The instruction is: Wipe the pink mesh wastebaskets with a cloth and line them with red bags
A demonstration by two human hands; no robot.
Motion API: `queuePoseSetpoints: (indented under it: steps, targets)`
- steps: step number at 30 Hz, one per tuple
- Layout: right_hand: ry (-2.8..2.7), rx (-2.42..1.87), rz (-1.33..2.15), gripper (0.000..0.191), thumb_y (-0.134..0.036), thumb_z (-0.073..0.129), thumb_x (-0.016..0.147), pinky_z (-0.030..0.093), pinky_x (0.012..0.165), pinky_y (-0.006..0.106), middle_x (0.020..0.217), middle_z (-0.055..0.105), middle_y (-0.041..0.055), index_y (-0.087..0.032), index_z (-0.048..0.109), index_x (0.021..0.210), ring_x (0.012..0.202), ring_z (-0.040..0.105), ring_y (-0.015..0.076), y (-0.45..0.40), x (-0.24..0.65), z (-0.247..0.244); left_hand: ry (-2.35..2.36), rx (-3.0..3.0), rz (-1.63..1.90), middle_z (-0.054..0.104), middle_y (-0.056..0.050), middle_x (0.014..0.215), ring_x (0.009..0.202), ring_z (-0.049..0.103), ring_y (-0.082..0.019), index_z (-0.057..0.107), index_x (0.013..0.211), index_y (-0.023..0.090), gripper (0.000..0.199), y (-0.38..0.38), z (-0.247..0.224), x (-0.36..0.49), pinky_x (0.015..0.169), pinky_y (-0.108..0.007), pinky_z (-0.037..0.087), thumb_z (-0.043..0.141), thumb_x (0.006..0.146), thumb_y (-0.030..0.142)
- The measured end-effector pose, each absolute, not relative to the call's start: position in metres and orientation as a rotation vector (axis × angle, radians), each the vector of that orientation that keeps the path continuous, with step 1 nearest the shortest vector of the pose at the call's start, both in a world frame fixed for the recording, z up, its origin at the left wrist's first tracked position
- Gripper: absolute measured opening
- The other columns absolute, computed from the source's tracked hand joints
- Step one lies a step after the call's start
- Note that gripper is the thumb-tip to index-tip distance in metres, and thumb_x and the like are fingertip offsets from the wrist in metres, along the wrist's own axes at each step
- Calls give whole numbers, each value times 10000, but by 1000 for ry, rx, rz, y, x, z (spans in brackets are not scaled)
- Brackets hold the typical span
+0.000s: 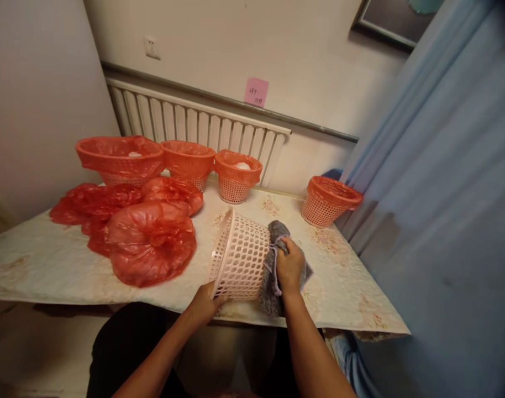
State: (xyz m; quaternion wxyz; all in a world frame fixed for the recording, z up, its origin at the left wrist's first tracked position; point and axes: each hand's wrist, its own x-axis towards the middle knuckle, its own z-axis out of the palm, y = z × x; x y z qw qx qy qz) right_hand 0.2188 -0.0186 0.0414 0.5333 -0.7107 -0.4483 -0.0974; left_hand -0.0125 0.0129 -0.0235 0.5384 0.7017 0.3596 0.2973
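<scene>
A pink perforated plastic basket (246,257) lies tipped on its side near the table's front edge, its mouth facing left. My left hand (205,304) is closed on the lower part of its rim, with the fingertips partly hidden. In my right hand (290,266) is a bunched grey cloth (272,296) with a light purple edge, pressed against the basket's base. To the left of the basket sits a heap of red plastic bags (151,243), puffed and crumpled.
Three baskets lined with red bags, a large one (120,157), a middle one (188,160) and a smaller one (238,171), stand along the back by the radiator (182,119). Another lined basket (329,202) stands at right beside the blue curtain (426,221). A flowered cloth covers the table (352,287).
</scene>
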Motion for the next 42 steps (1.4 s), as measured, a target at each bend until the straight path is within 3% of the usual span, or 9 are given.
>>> queuePoseSetpoints:
  steps: [8,14,18,21,30,33,35,42]
  targets:
    - [-1379,-1431,56,362,-81,436,686,465,902,290,943,713,5,-212,691,907,922,643,173,26,149,99,894,1611,722,734,-49,820,811,652,-251,693,874,125,295,11,-23,-10,786,-342,512,561,655,273]
    - [-1398,-1314,-179,406,-28,423,694,404,1019,397,1170,620,117,-157,656,1000,1149,533,226,-12,103,57,858,1630,732,706,-29,730,747,621,-221,673,751,145,198,11,-9,-11,718,-303,498,525,651,230]
    - [-1503,-1241,-240,398,-15,410,694,425,987,415,1069,619,100,-176,634,981,1074,540,215,-35,95,27,928,1752,716,670,-39,663,705,601,-213,623,606,164,151,21,-1,-7,670,-286,485,531,663,268]
    - [-1508,-1231,-204,381,-15,408,677,443,957,409,993,612,76,-191,626,935,1029,543,208,-37,96,18,865,1849,701,663,-39,672,706,586,-200,619,613,161,148,27,-1,-4,700,-287,487,526,666,263]
    - [-1489,-1249,-260,429,-5,402,647,429,980,416,1060,605,88,-184,612,975,1069,525,218,-33,100,31,851,1844,742,656,-20,630,721,604,-208,590,586,179,122,14,-15,-8,696,-289,509,523,673,231]
    - [-1506,-1266,-242,450,-1,400,653,418,995,424,1110,596,92,-180,608,1009,1101,510,221,-36,101,37,877,1811,791,680,-24,677,727,615,-216,620,640,172,132,8,-13,-6,691,-302,517,513,689,232]
    - [-1536,-1271,-220,433,-2,399,649,436,974,414,1042,611,82,-182,617,978,1058,527,214,-37,106,39,921,1759,806,706,-31,735,763,631,-229,660,721,168,172,6,-9,-4,718,-316,524,504,696,238]
    - [-1408,-1443,-309,422,-41,407,682,412,1014,405,1073,652,85,-184,637,1006,1099,554,213,-33,175,30,826,1554,717,728,-94,1037,1005,649,-288,659,1073,108,469,7,-4,-5,897,-380,503,596,685,363]
